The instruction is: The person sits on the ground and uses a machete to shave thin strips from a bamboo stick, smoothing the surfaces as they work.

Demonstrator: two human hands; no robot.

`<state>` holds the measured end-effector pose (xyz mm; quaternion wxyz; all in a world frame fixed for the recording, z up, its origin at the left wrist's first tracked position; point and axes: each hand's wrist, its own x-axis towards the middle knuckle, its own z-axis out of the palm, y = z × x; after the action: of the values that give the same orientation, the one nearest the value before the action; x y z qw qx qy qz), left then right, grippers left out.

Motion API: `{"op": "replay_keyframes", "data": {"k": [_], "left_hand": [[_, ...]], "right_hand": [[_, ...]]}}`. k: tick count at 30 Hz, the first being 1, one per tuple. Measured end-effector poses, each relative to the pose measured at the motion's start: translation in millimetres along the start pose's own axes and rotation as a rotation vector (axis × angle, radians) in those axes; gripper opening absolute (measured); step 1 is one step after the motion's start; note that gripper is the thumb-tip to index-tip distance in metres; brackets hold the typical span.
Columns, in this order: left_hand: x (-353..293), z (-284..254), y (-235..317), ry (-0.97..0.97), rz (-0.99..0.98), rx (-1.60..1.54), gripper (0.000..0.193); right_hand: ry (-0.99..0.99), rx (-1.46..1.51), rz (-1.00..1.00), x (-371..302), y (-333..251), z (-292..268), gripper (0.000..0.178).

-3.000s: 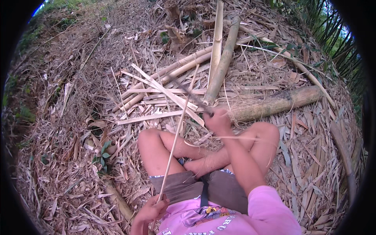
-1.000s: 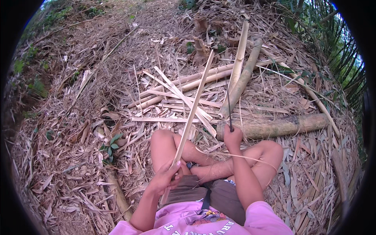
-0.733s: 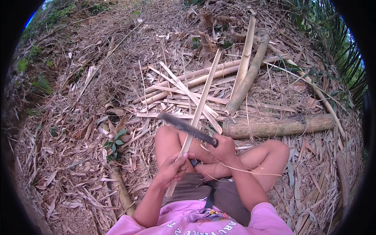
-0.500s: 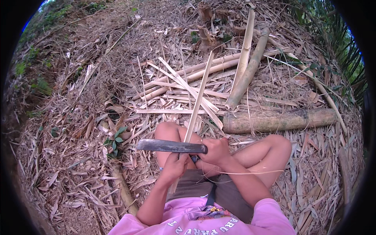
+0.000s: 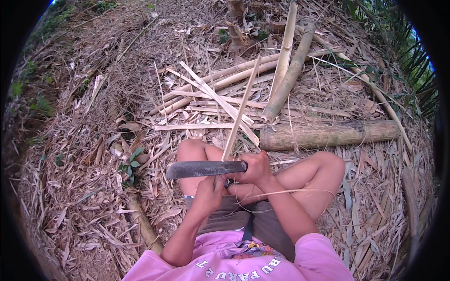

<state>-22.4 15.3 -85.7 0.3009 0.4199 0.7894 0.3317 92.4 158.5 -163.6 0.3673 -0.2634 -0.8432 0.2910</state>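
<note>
My right hand (image 5: 256, 168) is wrapped round the handle of a machete. Its dark, broad blade (image 5: 201, 169) points left and lies across a pale split bamboo strip (image 5: 242, 107), in front of my crossed legs. Just below the blade, my left hand (image 5: 207, 195) is closed on the near part of this strip. From there the strip slants away and slightly right, over the loose pieces on the ground. A thin, curled shaving (image 5: 290, 191) passes over my right forearm.
Several split strips (image 5: 211, 93) lie crossed ahead of my legs. A thick bamboo pole (image 5: 328, 135) rests by my right knee, with another pole (image 5: 293, 75) beyond it. Cut stumps (image 5: 239, 35) stand at the back, and dry leaves cover the ground. A small green plant (image 5: 131, 164) grows at left.
The blade shows more of its flat side than before. The strip in my left hand looks narrower, as if turned. The whole view has shifted slightly.
</note>
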Motion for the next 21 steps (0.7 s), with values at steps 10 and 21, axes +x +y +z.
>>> {"op": "replay_keyframes", "data": {"k": [10, 21], "left_hand": [[-34.5, -15.4, -2.4, 0.008, -0.210, -0.223, 0.025], [-56.3, -7.7, 3.6, -0.060, -0.097, 0.106, 0.023]], "right_hand": [[-0.129, -0.064, 0.310, 6.2, 20.5, 4.3, 0.026], [-0.036, -0.047, 0.376, 10.2, 40.6, -3.2, 0.021]]}}
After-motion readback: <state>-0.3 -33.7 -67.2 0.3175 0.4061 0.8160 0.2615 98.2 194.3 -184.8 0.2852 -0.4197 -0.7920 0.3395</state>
